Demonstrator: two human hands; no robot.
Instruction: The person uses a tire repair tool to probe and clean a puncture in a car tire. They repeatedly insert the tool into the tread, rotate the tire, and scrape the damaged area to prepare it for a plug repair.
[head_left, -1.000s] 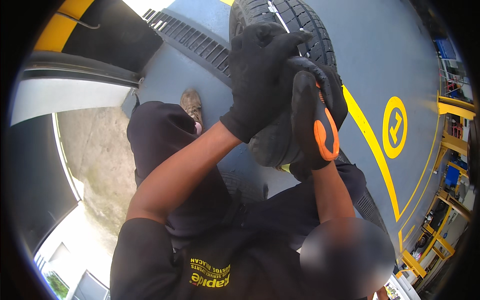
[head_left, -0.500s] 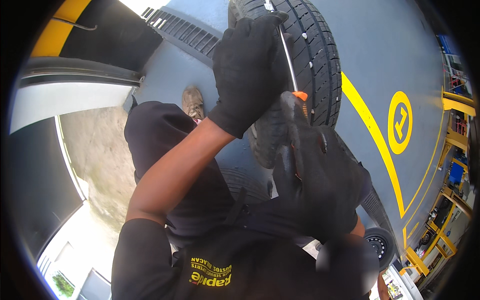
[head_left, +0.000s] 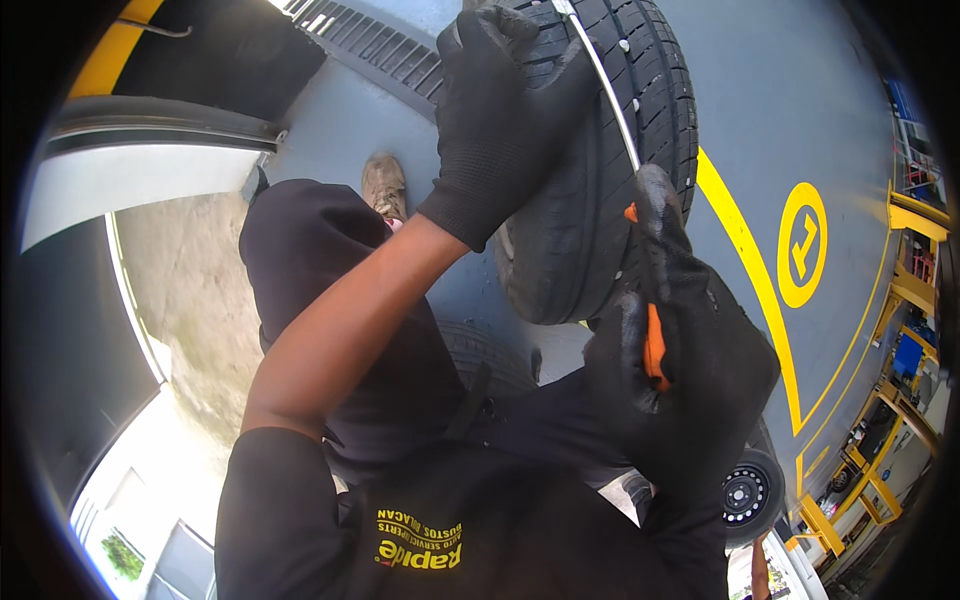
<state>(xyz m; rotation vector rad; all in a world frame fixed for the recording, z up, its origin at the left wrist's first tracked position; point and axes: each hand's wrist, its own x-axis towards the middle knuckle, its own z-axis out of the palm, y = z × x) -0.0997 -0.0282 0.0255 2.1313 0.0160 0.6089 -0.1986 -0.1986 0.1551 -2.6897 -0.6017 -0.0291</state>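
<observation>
A black tyre [head_left: 655, 110] stands on edge in front of me, small pale bits lodged in its tread grooves. My right hand [head_left: 690, 350], in a black glove, is closed round the orange handle of a screwdriver [head_left: 612, 95], its index finger stretched along the handle. The long metal shaft slants up and left across the tread, and its end is near the top of the picture. My left hand [head_left: 505, 140], also gloved, grips the tyre's left shoulder with curled fingers. Its thumb reaches over the tread close to the shaft.
Another tyre [head_left: 480, 355] lies low beside my legs. A wheel with a black steel rim [head_left: 745, 493] is at lower right, near another person's arm [head_left: 760, 570]. A slotted floor grate [head_left: 370, 50] runs behind the tyre. Yellow lift equipment [head_left: 880, 495] lines the right side.
My right hand has moved right with the screwdriver, and more of the orange handle shows in the palm. My left thumb has come off the shaft. The tyre appears slightly higher in view.
</observation>
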